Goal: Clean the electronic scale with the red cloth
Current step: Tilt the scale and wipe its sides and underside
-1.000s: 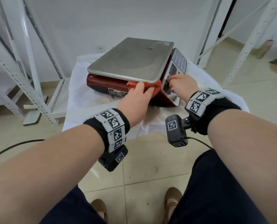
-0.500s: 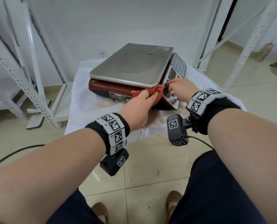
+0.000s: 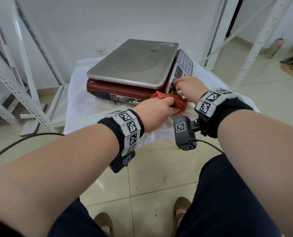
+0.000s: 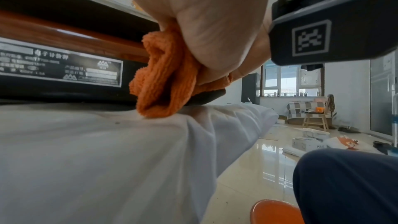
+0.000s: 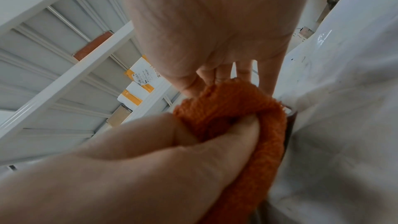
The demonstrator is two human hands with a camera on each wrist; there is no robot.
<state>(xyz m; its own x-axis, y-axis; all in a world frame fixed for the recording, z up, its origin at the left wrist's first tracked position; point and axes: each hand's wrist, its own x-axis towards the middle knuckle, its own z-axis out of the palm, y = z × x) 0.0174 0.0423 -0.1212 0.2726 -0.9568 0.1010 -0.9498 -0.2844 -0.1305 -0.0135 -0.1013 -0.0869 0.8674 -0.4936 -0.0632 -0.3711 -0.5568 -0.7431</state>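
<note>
The electronic scale (image 3: 133, 65) has a steel platter on a dark red body and stands on a table under a white cloth (image 3: 79, 103). My left hand (image 3: 159, 106) grips the bunched red cloth (image 3: 179, 101) and presses it against the base's near right corner, beside the rating label (image 4: 62, 67). In the left wrist view the cloth (image 4: 163, 77) hangs from my left hand (image 4: 215, 23) down to the white cover. My right hand (image 3: 188, 86) rests its fingers on the slanted display panel (image 3: 185, 65), just above the cloth (image 5: 237, 108); its fingertips are hidden there.
White perforated shelf frames stand to the left (image 3: 22, 82) and right (image 3: 255, 48) of the table. A black cable (image 3: 14, 146) runs over the tiled floor at left. My knees and shoes (image 3: 103, 223) are below, and boxes (image 4: 308, 142) lie on the floor beyond.
My left hand has slid the red cloth down from under the platter's edge to the base's lower near right corner. My right hand has stayed on the display panel.
</note>
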